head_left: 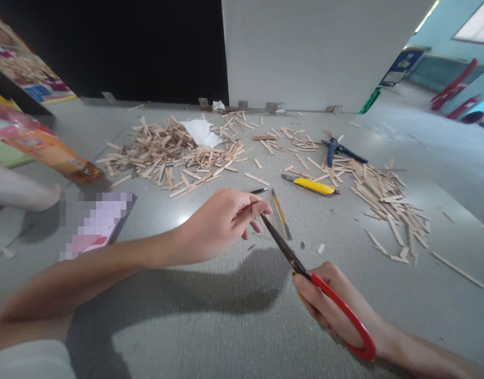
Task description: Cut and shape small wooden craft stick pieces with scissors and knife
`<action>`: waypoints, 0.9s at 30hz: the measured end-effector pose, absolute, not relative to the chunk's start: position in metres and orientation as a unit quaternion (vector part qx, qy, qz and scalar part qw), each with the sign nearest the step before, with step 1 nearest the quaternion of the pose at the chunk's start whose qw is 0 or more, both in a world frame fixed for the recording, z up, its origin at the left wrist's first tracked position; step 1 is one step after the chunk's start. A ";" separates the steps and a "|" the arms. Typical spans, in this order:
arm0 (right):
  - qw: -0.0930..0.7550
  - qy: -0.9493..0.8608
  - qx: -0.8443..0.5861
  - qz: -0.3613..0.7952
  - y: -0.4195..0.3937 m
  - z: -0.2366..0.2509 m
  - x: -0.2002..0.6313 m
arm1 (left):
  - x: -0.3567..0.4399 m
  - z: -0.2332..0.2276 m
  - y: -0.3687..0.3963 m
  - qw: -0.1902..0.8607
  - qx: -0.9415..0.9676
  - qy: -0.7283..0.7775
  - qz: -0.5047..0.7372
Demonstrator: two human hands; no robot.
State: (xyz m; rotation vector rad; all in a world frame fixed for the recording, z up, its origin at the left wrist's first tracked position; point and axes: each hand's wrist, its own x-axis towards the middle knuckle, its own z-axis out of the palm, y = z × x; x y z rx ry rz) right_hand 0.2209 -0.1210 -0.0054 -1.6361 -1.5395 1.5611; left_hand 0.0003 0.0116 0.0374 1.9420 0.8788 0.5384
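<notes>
the scissors are red and black, the cutter yellow, the clamp-like tool dark blue.

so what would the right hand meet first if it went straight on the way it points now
Probably the left hand: the scissors in the right hand point at its fingers, touching or nearly so; depth there is unclear.

Right fingers around red-handled scissors, left fingers at the blade tips, wooden sticks, yellow cutter
</notes>
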 end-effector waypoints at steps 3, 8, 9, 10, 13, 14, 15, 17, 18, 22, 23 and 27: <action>0.193 -0.524 -0.601 0.572 -0.121 -0.006 0.222 | 0.002 0.041 0.013 0.464 0.773 0.369 0.227; 0.218 -0.496 -0.594 0.594 -0.119 -0.019 0.228 | 0.004 0.047 0.016 0.556 0.691 0.387 0.252; 0.236 -0.500 -0.586 0.592 -0.119 -0.023 0.229 | 0.003 0.048 0.016 0.573 0.678 0.381 0.259; 0.256 -0.506 -0.574 0.590 -0.118 -0.028 0.229 | 0.003 0.049 0.016 0.585 0.669 0.373 0.266; 0.324 -0.538 -0.532 0.568 -0.115 -0.041 0.228 | 0.001 0.051 0.015 0.598 0.664 0.351 0.278; 0.342 -0.546 -0.523 0.559 -0.115 -0.045 0.227 | 0.000 0.051 0.015 0.600 0.666 0.345 0.280; 0.356 -0.550 -0.517 0.551 -0.114 -0.048 0.226 | 0.000 0.051 0.014 0.601 0.666 0.340 0.281; 0.368 -0.549 -0.517 0.544 -0.114 -0.053 0.225 | 0.000 0.051 0.013 0.604 0.666 0.336 0.281; 0.369 -0.545 -0.521 0.544 -0.114 -0.055 0.224 | 0.000 0.051 0.012 0.604 0.665 0.336 0.281; 0.369 -0.521 -0.537 0.551 -0.113 -0.058 0.224 | 0.000 0.054 0.011 0.603 0.669 0.335 0.277; 0.369 -0.517 -0.539 0.553 -0.112 -0.059 0.223 | 0.000 0.055 0.010 0.601 0.671 0.333 0.277; 0.369 -0.506 -0.543 0.559 -0.112 -0.059 0.222 | -0.001 0.058 0.008 0.597 0.677 0.332 0.274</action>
